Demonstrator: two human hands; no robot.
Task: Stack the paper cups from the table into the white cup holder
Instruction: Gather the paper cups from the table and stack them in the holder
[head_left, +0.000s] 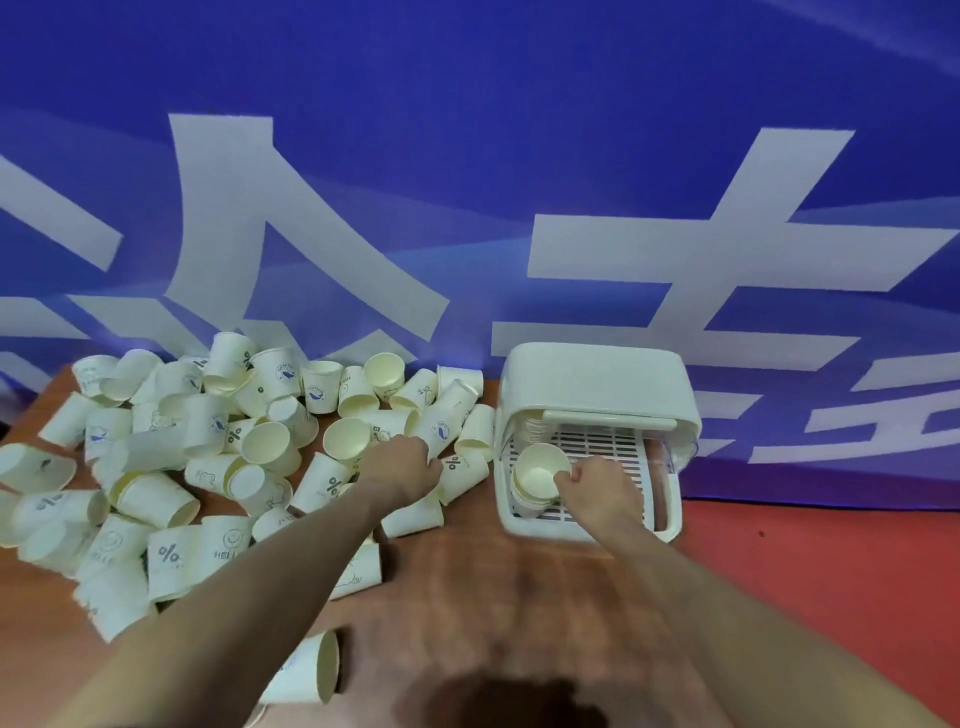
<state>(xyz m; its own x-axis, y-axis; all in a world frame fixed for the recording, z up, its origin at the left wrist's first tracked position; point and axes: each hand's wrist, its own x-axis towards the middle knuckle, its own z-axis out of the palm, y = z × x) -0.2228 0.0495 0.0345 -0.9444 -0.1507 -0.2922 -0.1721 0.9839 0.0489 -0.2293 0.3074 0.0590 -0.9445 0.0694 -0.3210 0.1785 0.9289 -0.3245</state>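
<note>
The right hand (592, 486) is curled at the near rim of a cup (540, 465) that tops a short nested stack (530, 496), lying on its side with mouths turned up and toward the person. The fingers seem to pinch that rim, though blur makes the grip hard to confirm. The stack sits in the left part of the white cup holder (597, 384), on its slotted tray, under the raised lid.

The left hand (410, 462) reaches into the heap of loose paper cups (208, 447) and closes its fingers around one printed cup (444, 421), which stands just beyond the knuckles, tilted, its long axis running away from the person toward the blue banner (467, 156).

The coming move, I would judge, turns on this: the holder lies to the right of the left hand, near it, with only a few fallen cups between, and the stack's open mouth faces the way a cup would come in. The heap spreads across the left of the wooden surface (493, 587), so the left hand is nearer the supply and the right nearer the stack.
</note>
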